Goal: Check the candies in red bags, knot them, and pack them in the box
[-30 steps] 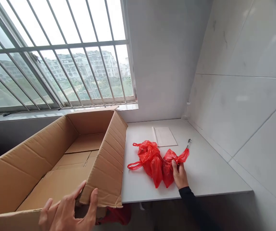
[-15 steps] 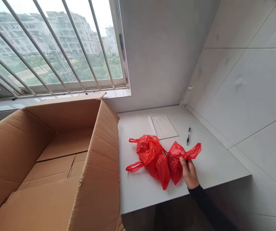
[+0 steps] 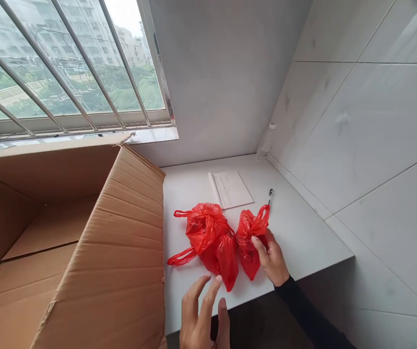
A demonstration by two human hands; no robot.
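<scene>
Two red plastic bags lie side by side on the white tabletop. The larger red plastic bag (image 3: 208,232) has two loop handles spread to the left; what it contains is hidden. Against its right side rests the smaller red plastic bag (image 3: 248,237), its gathered top pointing up and right. My right hand (image 3: 272,257) grips this smaller bag at its right side, thumb in front. Low in the view, my left hand (image 3: 204,315) is raised before the table's front edge, fingers apart, close to the bottom of the larger bag and holding nothing.
A large open cardboard box (image 3: 121,242) stands left of the table (image 3: 303,237), under a barred window (image 3: 66,72). Behind the bags lie a notepad (image 3: 233,189) and a pen (image 3: 270,195). A clear bottle (image 3: 265,143) stands in the back corner by the tiled wall.
My left hand has come into view from below. My right hand still holds the smaller bag, whose top now points more upward. The whole view has shifted, so things sit further left.
</scene>
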